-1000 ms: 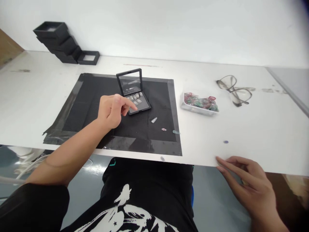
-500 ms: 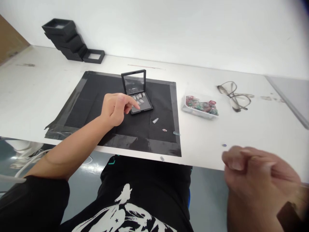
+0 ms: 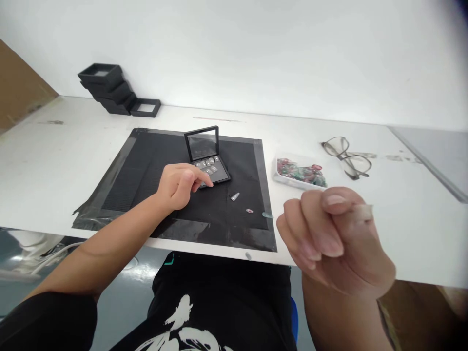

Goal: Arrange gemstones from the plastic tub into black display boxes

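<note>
A black display case point(image 3: 222, 177) stands open on the dark mat, its clear-windowed lid point(image 3: 202, 145) tilted up. Two rows of press-on nails point(image 3: 211, 162) lie inside. My left hand point(image 3: 177, 185) is at the case's front left, index finger stretched toward the front edge, the others curled. Whether that fingertip touches the case I cannot tell. Close to the camera, my right hand point(image 3: 329, 239) is raised, fingers curled. Thumb and index finger press together at a small whitish translucent piece point(image 3: 365, 212), its kind unclear. A pale press-on nail point(image 3: 235, 196) and a pinkish one point(image 3: 249, 211) lie on the mat.
Right of the mat point(image 3: 120, 170) stands a plastic tub point(image 3: 298, 183) of red and green wrapped pieces. Eyeglasses point(image 3: 345, 156) lie farther right. Stacked black cases point(image 3: 107, 87) stand back left. Small pieces lie at the mat's right edge point(image 3: 266, 215) and the table's front edge point(image 3: 248, 256).
My right hand has come up and leftward from the lower right, turning its curled fingers toward the camera. My left index fingertip has shifted slightly toward the case's front edge. The view has tilted up.
</note>
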{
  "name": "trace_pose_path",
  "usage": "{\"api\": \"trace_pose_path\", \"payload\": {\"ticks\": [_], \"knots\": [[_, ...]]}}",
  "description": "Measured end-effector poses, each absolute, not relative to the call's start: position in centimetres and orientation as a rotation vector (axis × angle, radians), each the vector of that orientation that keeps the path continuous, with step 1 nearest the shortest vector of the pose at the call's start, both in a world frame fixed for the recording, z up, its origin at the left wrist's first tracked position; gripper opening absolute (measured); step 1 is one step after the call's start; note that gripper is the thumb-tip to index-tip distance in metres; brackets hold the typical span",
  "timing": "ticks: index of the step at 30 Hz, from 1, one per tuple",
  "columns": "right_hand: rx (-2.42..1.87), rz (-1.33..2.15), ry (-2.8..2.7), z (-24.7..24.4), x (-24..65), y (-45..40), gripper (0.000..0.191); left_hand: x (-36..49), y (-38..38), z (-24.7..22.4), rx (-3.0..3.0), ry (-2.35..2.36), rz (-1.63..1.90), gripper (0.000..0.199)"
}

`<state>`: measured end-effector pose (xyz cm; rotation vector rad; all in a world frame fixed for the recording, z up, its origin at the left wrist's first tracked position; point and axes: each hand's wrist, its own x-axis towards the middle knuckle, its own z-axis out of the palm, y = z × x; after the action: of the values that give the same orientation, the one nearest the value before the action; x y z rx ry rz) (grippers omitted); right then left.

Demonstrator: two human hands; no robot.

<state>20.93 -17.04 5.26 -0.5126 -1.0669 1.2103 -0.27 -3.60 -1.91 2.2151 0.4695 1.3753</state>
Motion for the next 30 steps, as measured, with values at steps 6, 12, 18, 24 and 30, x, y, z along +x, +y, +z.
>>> {"api": "trace_pose_path", "payload": {"ticks": [6,12,18,24,30], "knots": [[-0.642,1.17,-1.061,4.7,20.1,-16.9,0.017,0.1,-3.9,-1.8,2.279,0.257,1.619,0.059],[-0.822,1.126,-1.147,3.7,19.3,-16.3,0.013,0.3,-4.0,-2.5,2.419,0.144,1.483,0.049],[-0.864,0.948,-1.269,2.9,19.3,-13.3,0.012,0.0,-4.0,-2.2,2.269,0.056,1.358,0.079],[-1.079,0.478,-1.672,1.8,21.1,-6.5,0.014,-0.3,-3.6,-2.2,2.248,0.053,1.295,0.089],[-1.519,0.06,-2.191,-0.1,21.9,-3.2,0.027,-0.5,-3.3,-1.7,2.237,0.025,1.232,0.087]]}}
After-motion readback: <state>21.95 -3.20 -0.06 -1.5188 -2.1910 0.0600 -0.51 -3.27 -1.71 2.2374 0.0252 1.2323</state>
